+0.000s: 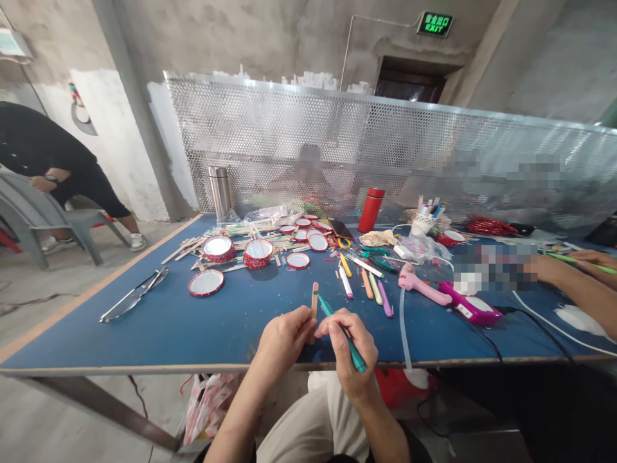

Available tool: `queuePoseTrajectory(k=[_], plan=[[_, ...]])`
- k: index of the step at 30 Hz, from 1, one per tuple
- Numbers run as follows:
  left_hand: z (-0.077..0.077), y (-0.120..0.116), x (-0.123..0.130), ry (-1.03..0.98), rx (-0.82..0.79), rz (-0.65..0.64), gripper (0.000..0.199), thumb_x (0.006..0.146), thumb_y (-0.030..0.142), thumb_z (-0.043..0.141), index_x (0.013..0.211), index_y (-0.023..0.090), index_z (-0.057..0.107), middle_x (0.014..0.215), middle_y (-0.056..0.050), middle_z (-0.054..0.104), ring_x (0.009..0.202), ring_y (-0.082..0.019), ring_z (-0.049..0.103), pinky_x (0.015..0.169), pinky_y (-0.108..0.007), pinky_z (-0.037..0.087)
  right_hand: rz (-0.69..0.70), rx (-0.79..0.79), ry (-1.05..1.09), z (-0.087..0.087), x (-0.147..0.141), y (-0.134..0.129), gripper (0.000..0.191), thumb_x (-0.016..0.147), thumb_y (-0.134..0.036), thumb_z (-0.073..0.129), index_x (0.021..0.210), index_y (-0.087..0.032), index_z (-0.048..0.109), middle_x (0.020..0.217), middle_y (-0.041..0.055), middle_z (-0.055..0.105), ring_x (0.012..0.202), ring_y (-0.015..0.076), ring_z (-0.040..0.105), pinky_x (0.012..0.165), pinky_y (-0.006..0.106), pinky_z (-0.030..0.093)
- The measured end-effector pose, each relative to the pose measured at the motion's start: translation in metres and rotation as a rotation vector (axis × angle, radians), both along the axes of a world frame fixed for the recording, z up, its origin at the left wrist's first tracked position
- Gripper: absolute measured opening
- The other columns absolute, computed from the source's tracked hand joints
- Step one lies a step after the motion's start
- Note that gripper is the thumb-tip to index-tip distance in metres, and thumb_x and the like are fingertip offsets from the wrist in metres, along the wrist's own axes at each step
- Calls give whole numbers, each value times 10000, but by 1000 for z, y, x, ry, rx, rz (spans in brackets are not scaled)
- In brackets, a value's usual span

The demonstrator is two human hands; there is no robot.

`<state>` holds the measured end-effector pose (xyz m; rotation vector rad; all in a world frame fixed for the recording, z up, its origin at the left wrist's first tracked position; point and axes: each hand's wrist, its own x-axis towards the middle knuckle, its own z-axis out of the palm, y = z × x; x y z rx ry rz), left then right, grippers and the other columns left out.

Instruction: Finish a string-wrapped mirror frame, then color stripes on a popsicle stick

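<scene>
Near the table's front edge, my left hand (288, 333) pinches a wooden craft stick (315, 302) that stands up between thumb and fingers. A green mark crosses the stick near its top. My right hand (353, 344) is closed around a teal marker (354, 352), whose tip points up and left, at or close to the stick beside the mark. Whether tip and wood touch is too small to tell. Just beyond my right hand lie several markers, among them a white one (346, 281) and a purple one (385, 299).
Red-rimmed round pieces (206, 283) and loose sticks cover the back left. Eyeglasses (135, 296) lie at left. A pink glue gun (421, 285), its cord and a magenta device (475, 310) are at right, near a co-worker's arm (573, 286). A red bottle (371, 210) stands behind.
</scene>
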<state>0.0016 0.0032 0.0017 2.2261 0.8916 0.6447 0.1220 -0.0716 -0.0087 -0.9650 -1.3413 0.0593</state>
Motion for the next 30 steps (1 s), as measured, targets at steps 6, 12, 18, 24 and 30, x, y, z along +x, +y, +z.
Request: queuePoseTrajectory(k=[6,12,18,24,30], plan=[[1,0,1,9,8,8,269,879,364,345,656,225,403,628,23,558,574,-121,480,577,-222,314,13,2,-15,1,0,0,163,921,-117,455,836,-204,563,737,-11,575,699,124,568,672,264,457],[1,0,0,15,8,8,275,878,372,336,655,225,403,632,21,565,577,-121,489,580,-224,316,13,-18,-13,-1,1,0,158,920,-126,455,833,-205,561,732,-11,575,692,125,571,657,262,458],[1,-1,0,2,11,13,283,877,379,333,647,227,397,627,22,574,569,-118,496,575,-222,319,0,-6,-11,1,0,0,149,912,-127,465,835,-205,566,725,-7,584,682,132,579,651,265,462],[1,-1,0,10,17,15,273,876,366,344,647,225,392,617,29,554,567,-117,476,572,-221,312,-11,14,-7,0,0,0,154,908,-125,461,837,-213,565,714,-6,586,674,141,582,650,272,471],[-1,-1,0,22,46,32,267,882,352,347,648,225,368,607,36,514,559,-117,435,565,-222,300,18,-14,-63,2,1,-1,151,902,-110,466,859,-205,574,734,-2,596,690,136,588,661,266,468]])
